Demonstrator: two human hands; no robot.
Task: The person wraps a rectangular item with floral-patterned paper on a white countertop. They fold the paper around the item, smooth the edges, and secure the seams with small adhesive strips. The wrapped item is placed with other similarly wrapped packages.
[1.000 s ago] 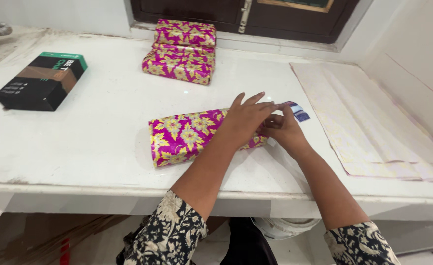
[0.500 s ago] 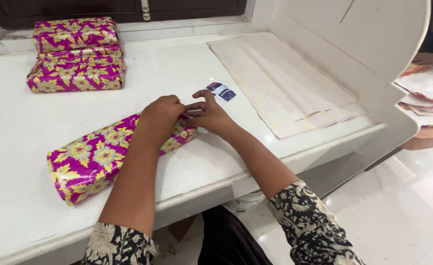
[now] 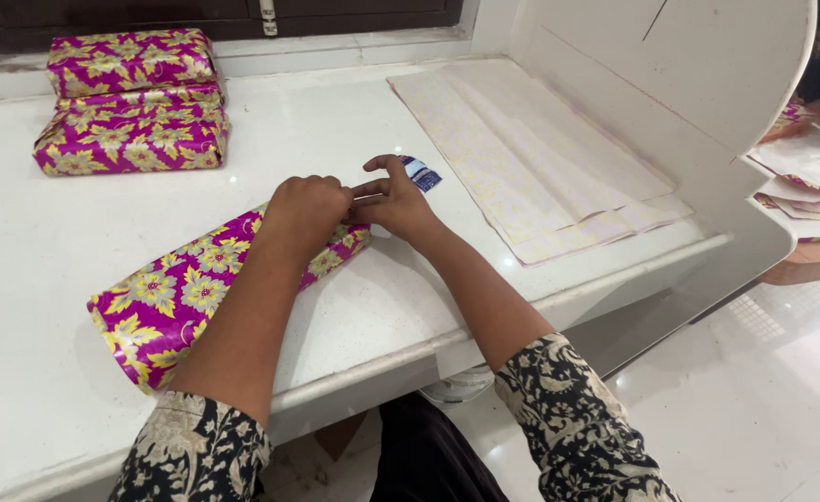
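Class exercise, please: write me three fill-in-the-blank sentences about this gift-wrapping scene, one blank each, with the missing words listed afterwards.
1. Both hands, the left hand and the right hand, press on one end of the wrapped ____ lying on the counter.
2. By the window stand ____ more wrapped boxes, one stacked on the other.
3. The pale sheets lie to the ____ of the hands.

Missing words: box; two; right
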